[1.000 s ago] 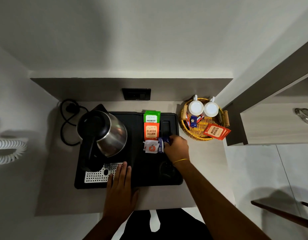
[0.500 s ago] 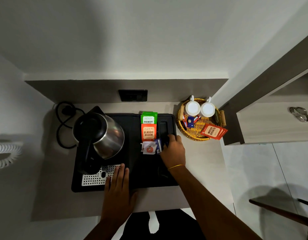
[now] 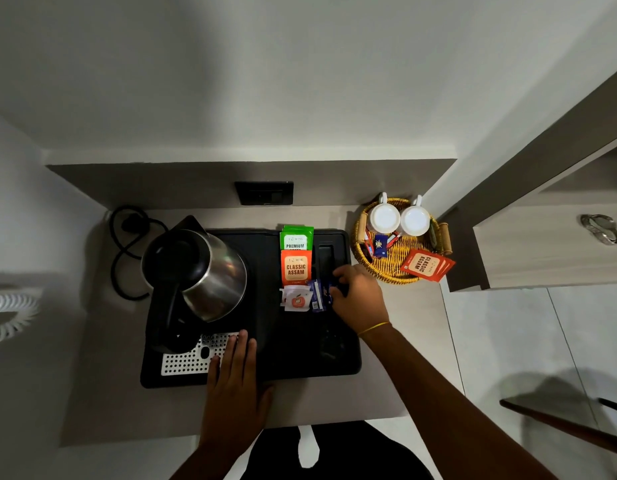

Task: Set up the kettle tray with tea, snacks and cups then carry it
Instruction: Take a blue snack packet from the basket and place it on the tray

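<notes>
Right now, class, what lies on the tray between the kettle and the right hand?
In the head view, between the kettle and the right hand lie an orange Classic Assam packet, a white sachet and blue sachets.

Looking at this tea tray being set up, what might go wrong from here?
The kettle stands at the tray's left end, so lifting may tip the load that way. Its black cord lies coiled behind and could snag, if attached. The two white cups sit in the wicker basket; reaching over could scatter the loose sachets.
</notes>
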